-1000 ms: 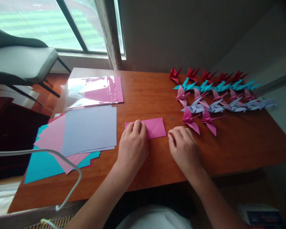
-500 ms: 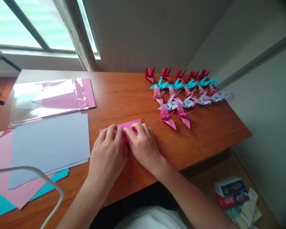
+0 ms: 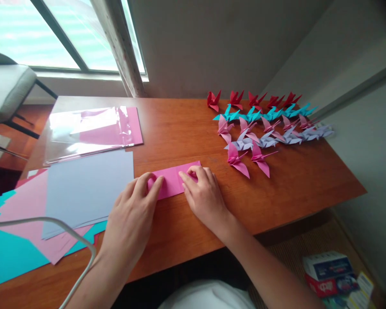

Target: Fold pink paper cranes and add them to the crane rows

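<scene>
A folded pink paper rectangle [image 3: 172, 182] lies flat on the wooden table [image 3: 292, 189] in front of me. My left hand [image 3: 131, 219] presses its left end with the fingers stretched out flat. My right hand [image 3: 204, 197] rests on the right end, fingers extended and pressing down on the fold. Neither hand lifts the paper. Rows of folded paper cranes [image 3: 260, 126] in red, teal, pink and lilac stand at the back right of the table.
A stack of loose sheets, lilac [image 3: 86, 186] on top of pink and teal, lies at the left. A clear plastic sleeve [image 3: 90, 128] with pink paper sits behind it. A chair [image 3: 6, 90] stands by the window. Boxes [image 3: 334, 272] lie on the floor at the right.
My right hand moved from the table beside the paper onto it, met the left hand at the middle, and the two hands have now spread apart along the fold. The camera view shifted.
</scene>
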A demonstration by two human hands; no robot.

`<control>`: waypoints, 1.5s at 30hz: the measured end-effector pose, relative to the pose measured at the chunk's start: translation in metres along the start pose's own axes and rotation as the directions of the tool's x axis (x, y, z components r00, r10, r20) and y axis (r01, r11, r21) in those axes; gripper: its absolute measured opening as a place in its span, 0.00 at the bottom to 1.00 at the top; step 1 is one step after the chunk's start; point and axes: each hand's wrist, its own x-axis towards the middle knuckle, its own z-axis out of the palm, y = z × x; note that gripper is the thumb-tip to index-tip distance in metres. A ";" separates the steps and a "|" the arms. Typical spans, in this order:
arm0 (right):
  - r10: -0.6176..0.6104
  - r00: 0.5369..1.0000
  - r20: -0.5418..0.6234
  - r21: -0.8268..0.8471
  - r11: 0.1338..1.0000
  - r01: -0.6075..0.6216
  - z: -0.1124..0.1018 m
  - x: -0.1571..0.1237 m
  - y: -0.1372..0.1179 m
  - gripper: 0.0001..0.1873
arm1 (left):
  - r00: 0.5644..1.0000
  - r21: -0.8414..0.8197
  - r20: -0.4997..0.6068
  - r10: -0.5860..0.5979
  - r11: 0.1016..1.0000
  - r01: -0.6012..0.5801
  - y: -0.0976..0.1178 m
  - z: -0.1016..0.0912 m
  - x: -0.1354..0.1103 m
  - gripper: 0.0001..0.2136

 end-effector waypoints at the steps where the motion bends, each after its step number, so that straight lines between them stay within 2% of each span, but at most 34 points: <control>1: 0.000 1.000 -0.002 0.007 1.000 0.000 0.000 0.000 0.000 0.18 | 1.000 0.005 0.004 -0.008 1.000 0.008 -0.001 -0.001 -0.002 0.27; 5: 0.001 1.000 0.006 0.010 1.000 -0.001 0.001 -0.001 0.001 0.18 | 1.000 -0.005 -0.029 0.000 1.000 0.000 0.006 -0.001 -0.006 0.25; 8: 0.000 1.000 0.015 0.003 1.000 -0.001 0.000 -0.001 0.000 0.18 | 0.995 -0.069 -0.086 0.053 0.996 -0.059 0.023 0.004 -0.008 0.25; 11: 0.002 1.000 0.015 -0.004 1.000 -0.002 -0.001 -0.001 0.000 0.18 | 0.995 -0.138 -0.093 0.043 0.989 -0.056 0.042 0.010 -0.010 0.23; 14: 0.008 1.000 0.014 -0.026 1.000 -0.008 -0.003 -0.003 0.003 0.18 | 0.997 -0.153 -0.071 0.036 0.987 -0.047 0.052 0.015 -0.014 0.32; 18: 0.034 0.999 -0.003 -0.052 0.998 -0.034 -0.007 -0.007 0.013 0.17 | 0.998 -0.162 -0.042 0.040 0.986 -0.047 0.055 0.017 -0.018 0.40; 23: 0.121 0.991 -0.062 -0.054 0.991 -0.124 -0.012 -0.012 0.035 0.18 | 0.998 -0.170 -0.009 0.056 0.984 -0.057 0.056 0.014 -0.019 0.45; 26: 0.131 0.989 -0.072 -0.036 0.990 -0.134 -0.016 -0.012 0.044 0.18 | 0.998 -0.167 -0.014 0.054 0.984 -0.056 0.056 0.013 -0.019 0.45; 33: 0.099 0.993 -0.070 0.113 0.990 -0.090 -0.015 -0.003 0.045 0.18 | 0.997 -0.172 -0.027 0.071 0.982 -0.075 0.053 0.016 -0.021 0.42; 38: 0.082 0.991 -0.106 0.127 0.990 -0.069 -0.008 0.005 0.043 0.22 | 0.990 -0.151 -0.087 0.110 0.981 -0.122 0.052 0.018 -0.022 0.40; 45: 0.118 0.986 -0.122 0.271 0.959 -0.081 -0.007 0.003 0.046 0.19 | 0.964 -0.181 -0.252 0.089 0.974 -0.138 0.049 0.015 -0.041 0.21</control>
